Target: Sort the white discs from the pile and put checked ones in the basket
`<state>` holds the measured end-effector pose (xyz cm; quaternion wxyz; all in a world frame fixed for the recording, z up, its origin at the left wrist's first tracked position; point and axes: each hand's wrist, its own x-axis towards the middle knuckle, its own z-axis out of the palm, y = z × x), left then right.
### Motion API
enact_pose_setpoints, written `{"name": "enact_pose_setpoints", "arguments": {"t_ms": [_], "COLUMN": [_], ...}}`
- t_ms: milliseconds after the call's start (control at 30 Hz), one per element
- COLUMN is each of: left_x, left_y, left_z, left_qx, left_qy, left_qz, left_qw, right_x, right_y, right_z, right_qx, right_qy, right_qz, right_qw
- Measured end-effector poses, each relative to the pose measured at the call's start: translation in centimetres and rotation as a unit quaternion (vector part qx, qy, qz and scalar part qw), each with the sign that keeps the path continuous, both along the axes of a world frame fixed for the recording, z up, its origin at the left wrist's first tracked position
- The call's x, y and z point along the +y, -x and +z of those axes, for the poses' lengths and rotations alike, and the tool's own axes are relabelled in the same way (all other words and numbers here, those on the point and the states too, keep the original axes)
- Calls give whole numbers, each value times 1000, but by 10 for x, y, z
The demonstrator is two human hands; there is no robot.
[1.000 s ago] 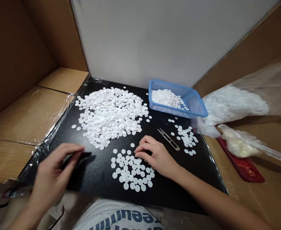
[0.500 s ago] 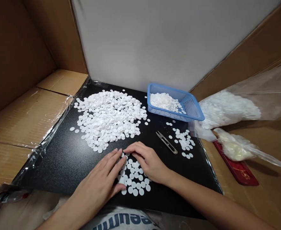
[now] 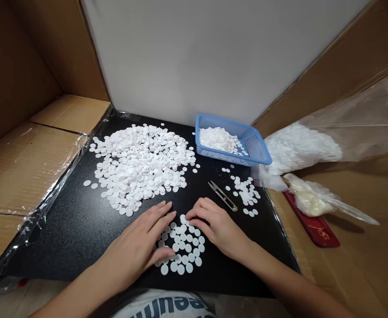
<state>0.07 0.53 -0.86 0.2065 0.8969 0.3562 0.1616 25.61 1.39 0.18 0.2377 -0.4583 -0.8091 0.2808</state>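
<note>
A loose patch of small white round discs (image 3: 188,247) lies on the black tabletop between my hands. My left hand (image 3: 141,240) rests flat along the patch's left side, fingers stretched and thumb apart over a few discs, which it partly hides. On the right, the fingers of my right hand (image 3: 215,225) are bent together, their tips at a white disc (image 3: 183,219) on the patch's far edge. Beyond my hands spreads a large heap of the same discs (image 3: 144,163). Metal thread snips (image 3: 223,196) lie just past my right hand.
A blue plastic basket (image 3: 228,157) holding more discs stands by the wall. Near the right edge lies a small scatter of discs (image 3: 246,192). Farther right are a clear bag of discs (image 3: 299,148), a red tray-like object (image 3: 313,224) and a small plastic bag (image 3: 308,198). Cardboard borders the table.
My hands have moved apart; the right has shifted right, and its fingers are more drawn together. Discs in the patch have shifted and spread slightly. The view has turned a little.
</note>
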Motion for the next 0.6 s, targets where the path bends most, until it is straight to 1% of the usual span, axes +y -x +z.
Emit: {"name": "enact_pose_setpoints", "arguments": {"t_ms": [133, 233, 400, 500, 600], "left_x": [10, 15, 28, 35, 42], "left_y": [-7, -8, -13, -18, -22], "left_z": [3, 8, 9, 8, 8], "left_qx": [4, 10, 37, 34, 24], "left_qy": [30, 38, 31, 17, 11], "left_qz": [-34, -77, -157, -180, -202], "left_qw": [999, 996, 986, 983, 979], "right_x": [3, 4, 3, 4, 4], "right_y": [-1, -4, -6, -6, -7], "right_z": [1, -1, -4, -3, 0], "right_qx": [-31, -23, -11, -22, -26], "right_qy": [-48, -64, -74, -78, -57], "right_qz": [45, 49, 47, 63, 66], "right_qw": [997, 996, 996, 995, 996]}}
